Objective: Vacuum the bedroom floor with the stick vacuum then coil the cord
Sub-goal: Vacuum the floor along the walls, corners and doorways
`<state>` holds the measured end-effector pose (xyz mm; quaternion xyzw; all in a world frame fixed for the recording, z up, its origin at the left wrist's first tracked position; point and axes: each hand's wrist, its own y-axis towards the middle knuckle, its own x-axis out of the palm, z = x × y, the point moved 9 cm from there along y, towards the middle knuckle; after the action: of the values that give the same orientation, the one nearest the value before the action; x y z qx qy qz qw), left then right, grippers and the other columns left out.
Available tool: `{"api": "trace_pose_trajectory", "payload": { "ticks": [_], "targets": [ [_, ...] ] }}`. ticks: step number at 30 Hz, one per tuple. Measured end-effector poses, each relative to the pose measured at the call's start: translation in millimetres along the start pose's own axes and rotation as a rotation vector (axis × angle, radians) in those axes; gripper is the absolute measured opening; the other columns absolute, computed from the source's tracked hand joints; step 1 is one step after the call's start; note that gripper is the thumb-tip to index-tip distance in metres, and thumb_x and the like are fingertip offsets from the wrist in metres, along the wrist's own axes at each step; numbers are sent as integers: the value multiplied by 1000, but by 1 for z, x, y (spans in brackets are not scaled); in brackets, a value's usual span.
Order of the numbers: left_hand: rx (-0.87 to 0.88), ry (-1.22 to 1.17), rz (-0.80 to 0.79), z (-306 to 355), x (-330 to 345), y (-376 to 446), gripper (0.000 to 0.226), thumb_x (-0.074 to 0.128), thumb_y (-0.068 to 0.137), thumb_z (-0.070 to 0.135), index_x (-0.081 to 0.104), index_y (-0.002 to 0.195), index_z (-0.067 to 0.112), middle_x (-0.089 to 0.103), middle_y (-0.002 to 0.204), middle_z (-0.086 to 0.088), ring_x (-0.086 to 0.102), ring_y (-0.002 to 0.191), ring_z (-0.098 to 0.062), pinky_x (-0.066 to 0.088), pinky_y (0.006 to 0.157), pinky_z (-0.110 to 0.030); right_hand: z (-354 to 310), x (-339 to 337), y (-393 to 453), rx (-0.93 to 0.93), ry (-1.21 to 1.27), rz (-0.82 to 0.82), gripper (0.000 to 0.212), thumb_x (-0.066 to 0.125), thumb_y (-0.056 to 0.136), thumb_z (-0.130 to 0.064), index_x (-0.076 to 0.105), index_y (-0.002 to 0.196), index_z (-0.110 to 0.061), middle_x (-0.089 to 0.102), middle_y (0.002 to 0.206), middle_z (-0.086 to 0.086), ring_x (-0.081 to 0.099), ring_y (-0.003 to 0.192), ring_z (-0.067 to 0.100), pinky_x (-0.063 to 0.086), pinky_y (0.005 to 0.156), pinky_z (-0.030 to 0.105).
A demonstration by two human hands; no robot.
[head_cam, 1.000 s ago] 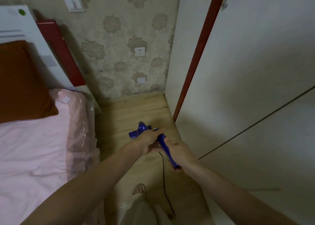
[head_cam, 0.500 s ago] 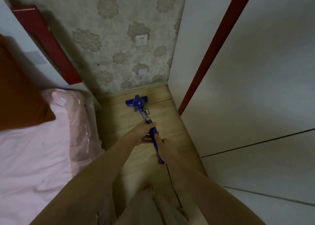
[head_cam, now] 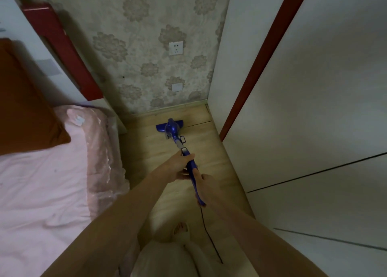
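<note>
A blue stick vacuum (head_cam: 173, 130) lies stretched out ahead of me on the wooden floor (head_cam: 209, 155). Its floor head sits close to the papered wall in the strip between bed and wardrobe. My left hand (head_cam: 178, 166) grips the blue tube partway up. Lower down, my right hand (head_cam: 206, 184) holds the handle end. A thin black cord (head_cam: 206, 230) trails from the handle's end down across the floor past my foot (head_cam: 181, 228).
A bed with a pink sheet (head_cam: 41, 182) and a brown pillow (head_cam: 23, 100) fills the left side. White wardrobe doors (head_cam: 314, 109) with a red strip close off the right. A wall socket (head_cam: 176, 47) sits on the flowered wallpaper ahead.
The vacuum has been pushed forward: its head went from near my hands to the foot of the far wall. Both arms stretched out and the view tilted down.
</note>
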<state>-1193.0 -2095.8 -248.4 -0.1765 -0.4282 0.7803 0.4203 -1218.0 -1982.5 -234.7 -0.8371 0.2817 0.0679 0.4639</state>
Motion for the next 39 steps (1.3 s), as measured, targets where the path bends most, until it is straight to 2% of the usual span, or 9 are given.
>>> {"api": "trace_pose_trajectory", "payload": {
  "ticks": [3,11,17,21,22,25,30,34,39],
  "targets": [
    [0,9,13,-12,17,-16,30,53,99,23,45,125,11,62,107,-14,63,85,-25,54,61,-34,13,-11,-19,-30,-64,16,58,23,103,-51,55,109,-4,56,70,2,51,43,7,40,40,18],
    [-20,1,30,-67,78,-72,18,48,101,22,48,109,6,60,90,-12,61,78,-23,55,66,-37,74,-38,-85,-70,-121,5,56,22,103,-50,54,105,-5,55,71,3,52,45,9,38,40,18],
    [-52,-44,-10,-116,124,-123,26,50,100,21,46,119,3,60,103,-16,64,85,-25,55,68,-38,120,-60,-147,-108,-183,-3,52,26,103,-49,56,99,-6,54,67,0,50,48,9,38,44,18],
    [-71,-118,-54,-133,153,-150,18,50,100,21,48,108,5,59,100,-15,63,81,-23,56,71,-36,133,-83,-189,-77,-235,-53,51,25,102,-51,55,100,-10,54,63,0,51,46,10,40,43,21],
    [-75,-130,-60,-134,161,-157,17,49,101,21,49,103,4,59,98,-14,62,80,-23,56,73,-36,134,-90,-198,-71,-252,-66,50,25,103,-51,54,97,-11,53,62,0,50,46,11,40,42,21],
    [-55,-158,-59,-133,183,-169,19,46,102,22,49,99,3,57,90,-14,60,75,-23,59,58,-34,133,-113,-216,-89,-316,-85,49,25,103,-50,50,80,-14,51,61,3,48,49,13,41,49,22],
    [-40,-298,-116,-126,218,-174,20,41,104,17,51,102,1,59,96,-17,61,88,-26,50,84,-42,115,-154,-226,-201,-565,-46,53,21,106,-44,48,71,-15,54,60,3,50,49,13,43,54,21],
    [-9,-325,-90,-113,223,-167,22,42,103,21,51,101,1,60,95,-17,62,83,-25,57,75,-43,106,-166,-217,-218,-582,-50,57,22,104,-48,51,72,-12,57,59,5,52,44,14,45,46,20],
    [-4,-340,-57,-100,195,-146,18,48,100,22,52,98,4,60,91,-14,63,81,-22,59,67,-37,89,-152,-195,-230,-568,-59,58,22,103,-51,53,78,-10,57,60,6,51,44,14,45,50,21]
  ]
}}
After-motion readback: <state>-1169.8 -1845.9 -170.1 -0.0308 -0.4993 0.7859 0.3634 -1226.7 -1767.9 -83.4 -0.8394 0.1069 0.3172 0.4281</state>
